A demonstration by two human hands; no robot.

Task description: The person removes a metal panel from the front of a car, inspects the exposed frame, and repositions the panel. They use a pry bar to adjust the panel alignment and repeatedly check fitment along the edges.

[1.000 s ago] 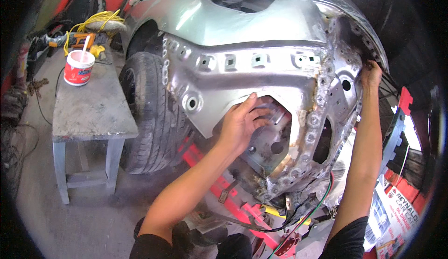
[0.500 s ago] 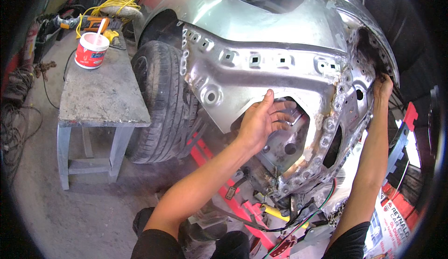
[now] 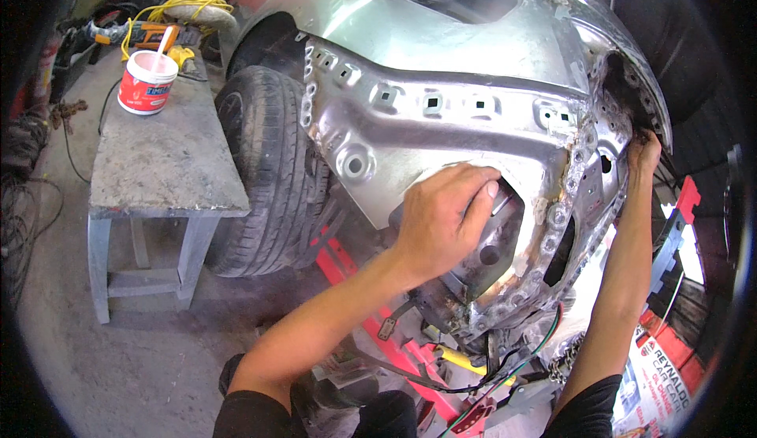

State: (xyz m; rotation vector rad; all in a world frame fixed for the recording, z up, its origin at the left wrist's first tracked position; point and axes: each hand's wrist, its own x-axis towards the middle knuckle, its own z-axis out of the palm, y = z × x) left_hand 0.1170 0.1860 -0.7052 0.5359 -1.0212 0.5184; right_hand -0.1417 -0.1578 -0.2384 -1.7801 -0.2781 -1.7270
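Observation:
A bare-metal silver car body (image 3: 505, 44) fills the middle, with a stamped panel (image 3: 363, 126) along its lower side. Over the upper edge of a large opening in that panel is my left hand (image 3: 445, 213), its back toward me. Its fingers are curled and the thumb lies close against the index finger; whatever may be between them is hidden. My right hand (image 3: 645, 154) grips the body's right-hand edge beside a dark cavity, its fingertips partly out of sight. Rows of square holes and rough weld spots run along the panel.
Left stands a grey bench (image 3: 165, 170) holding a red-and-white tub (image 3: 147, 83) with a stick in it, an orange power tool (image 3: 158, 36) and yellow cord (image 3: 185, 4). A tyre (image 3: 264, 178) is beside it. Below the body are a red metal beam (image 3: 394, 339) and loose cables (image 3: 544, 343).
My left hand has turned from fingers spread, thumb up, to curled with its back toward me, and sits at the opening's upper edge. My right hand stays at the body's edge.

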